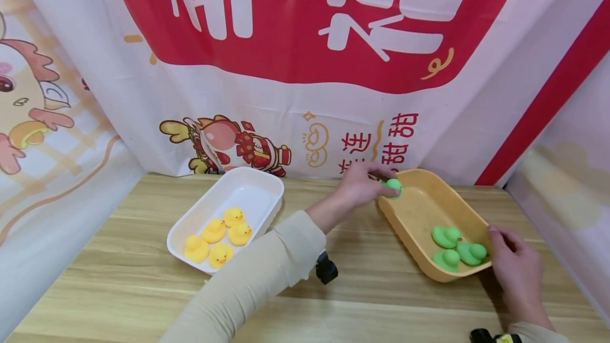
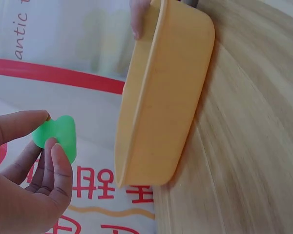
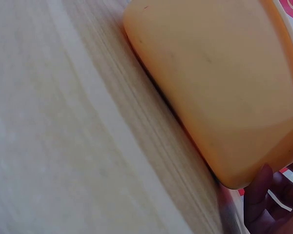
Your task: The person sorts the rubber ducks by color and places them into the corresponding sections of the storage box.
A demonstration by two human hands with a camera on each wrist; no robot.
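Observation:
My left hand [image 1: 363, 184] pinches a green rubber duck [image 1: 394, 187] between thumb and fingers, over the far left end of the orange tray [image 1: 405, 229]. In the left wrist view the green duck [image 2: 58, 134] is held up beside the tray's outer wall [image 2: 178, 97]. My right hand [image 1: 518, 269] grips the tray's near right corner. The right wrist view has the thumb [image 3: 260, 187] against the outer wall, with the other fingers partly hidden. Three green ducks [image 1: 447, 236] lie at the tray's near end.
To the left stands a white tray [image 1: 259, 179] with several yellow rubber ducks [image 1: 214, 231] inside. Both trays rest on a wood-grain table [image 1: 362, 300]. A printed cloth [image 1: 295, 75] hangs behind the table, with more cloth along both sides.

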